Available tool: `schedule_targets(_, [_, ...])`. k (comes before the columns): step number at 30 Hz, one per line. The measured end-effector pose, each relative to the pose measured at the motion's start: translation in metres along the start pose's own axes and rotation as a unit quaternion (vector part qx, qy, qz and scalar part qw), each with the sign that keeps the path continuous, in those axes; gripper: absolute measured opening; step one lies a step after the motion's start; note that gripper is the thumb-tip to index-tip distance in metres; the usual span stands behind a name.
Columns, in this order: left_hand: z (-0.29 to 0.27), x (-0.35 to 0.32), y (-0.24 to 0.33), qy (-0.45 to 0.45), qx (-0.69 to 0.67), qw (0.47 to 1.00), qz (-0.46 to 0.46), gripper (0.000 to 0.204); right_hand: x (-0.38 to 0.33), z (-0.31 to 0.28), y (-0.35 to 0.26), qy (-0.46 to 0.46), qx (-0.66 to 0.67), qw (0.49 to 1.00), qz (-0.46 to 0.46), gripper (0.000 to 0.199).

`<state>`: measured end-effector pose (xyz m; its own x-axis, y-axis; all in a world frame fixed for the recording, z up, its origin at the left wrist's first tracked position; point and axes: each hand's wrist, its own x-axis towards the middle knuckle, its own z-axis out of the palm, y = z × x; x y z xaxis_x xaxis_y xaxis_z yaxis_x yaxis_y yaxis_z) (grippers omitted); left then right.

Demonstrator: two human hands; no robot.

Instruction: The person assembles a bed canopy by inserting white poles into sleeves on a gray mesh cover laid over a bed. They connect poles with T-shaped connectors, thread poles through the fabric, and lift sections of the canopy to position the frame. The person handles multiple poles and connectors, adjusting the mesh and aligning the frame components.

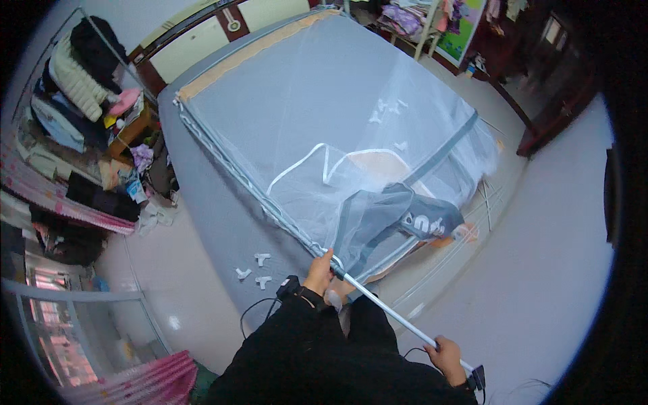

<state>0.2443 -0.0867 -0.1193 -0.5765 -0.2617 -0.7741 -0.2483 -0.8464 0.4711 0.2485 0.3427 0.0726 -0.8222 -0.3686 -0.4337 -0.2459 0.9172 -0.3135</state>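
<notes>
Loose fittings: three white plastic connectors point(262, 256) on the grey-covered bed point(212, 216).
Left grip: my left hand point(318, 273) closes where the slim white pole point(391, 311) meets the sheer grey-trimmed net point(314, 192).
Pole: slanting between my hands.
Right grip: my right hand point(445, 359) wraps its lower end.

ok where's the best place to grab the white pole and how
Probably the bare stretch of the white pole between the left hand and the right hand, coming from above with the fingers wrapped across its slant. It is slim, straight and uncovered there, whereas netting gathers at the left hand's end and could get caught in the grip.
</notes>
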Motion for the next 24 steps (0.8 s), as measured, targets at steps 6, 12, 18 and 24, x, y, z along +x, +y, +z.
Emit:
schedule_targets(6, [-0.004,-0.021,0.013,0.057,-0.013,0.998,0.005,0.024,0.03,0.037,-0.061,0.046,0.012,0.997,-0.059,0.042])
schedule_targets(12, [-0.048,0.01,0.083,0.126,0.086,0.974,0.166,0.032,-0.011,0.028,-0.026,0.014,-0.037,0.999,-0.038,0.046])
schedule_targets(18, [-0.055,-0.006,0.098,-0.042,-0.304,0.949,0.066,0.027,-0.001,0.003,0.027,0.045,-0.114,0.989,-0.082,0.047])
schedule_targets(24, [-0.038,-0.011,0.106,-0.054,-0.34,0.936,0.069,0.037,0.008,-0.004,0.053,-0.013,-0.158,0.986,-0.055,0.041])
